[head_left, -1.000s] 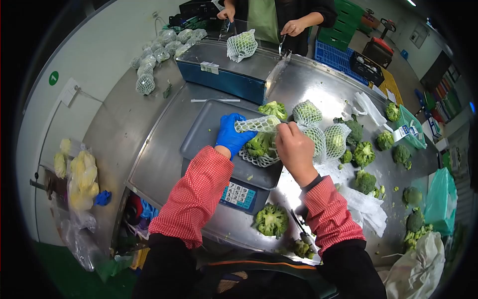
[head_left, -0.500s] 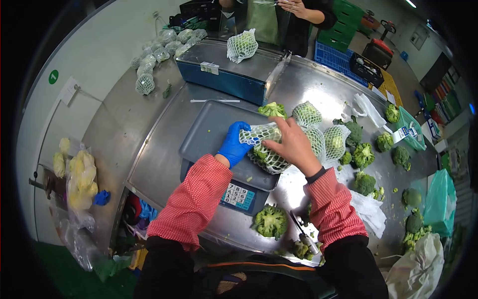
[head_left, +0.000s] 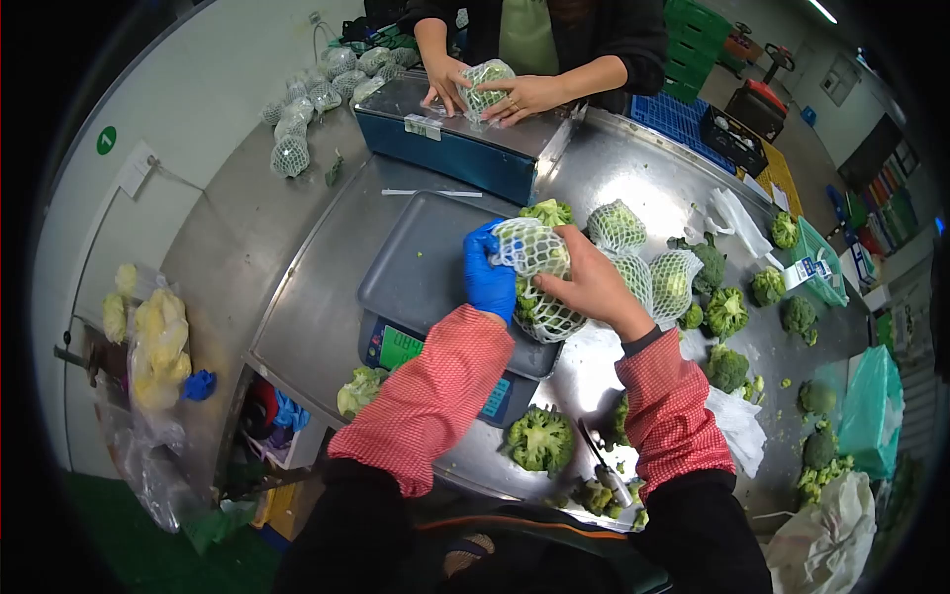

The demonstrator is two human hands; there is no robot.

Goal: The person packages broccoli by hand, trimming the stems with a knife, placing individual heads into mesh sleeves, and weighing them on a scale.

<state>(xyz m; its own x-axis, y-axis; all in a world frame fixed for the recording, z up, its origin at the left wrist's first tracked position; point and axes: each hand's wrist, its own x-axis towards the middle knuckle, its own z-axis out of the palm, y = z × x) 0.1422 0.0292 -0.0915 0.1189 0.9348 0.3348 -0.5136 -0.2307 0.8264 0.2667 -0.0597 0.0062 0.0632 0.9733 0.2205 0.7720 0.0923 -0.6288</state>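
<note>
My left hand (head_left: 488, 275), in a blue glove, is closed on the white foam net around a head of broccoli (head_left: 532, 247). From the other side my bare right hand (head_left: 597, 285) grips the same netted broccoli, thumb and fingers over the mesh. Just below, the net bulges round more green florets (head_left: 550, 315) at the edge of the grey scale tray (head_left: 411, 262). Part of the scale's green-lit display (head_left: 399, 348) shows beside my left sleeve, which covers much of the keypad. Bare broccoli (head_left: 550, 212) sits right behind my fingers.
Netted broccoli (head_left: 673, 284) stands right of my hands, with loose broccoli (head_left: 727, 313) beyond. Near me lie a broccoli head (head_left: 541, 439) and a metal hand tool (head_left: 606, 465). Across the bench, a co-worker's hands (head_left: 529, 97) hold netted broccoli on a blue-sided metal box (head_left: 445, 158).
My left hand has turned and closed up against the broccoli, and its forearm has shifted right, uncovering the display. My right fingers have lowered onto the net. The co-worker's hands have come down onto netted broccoli.
</note>
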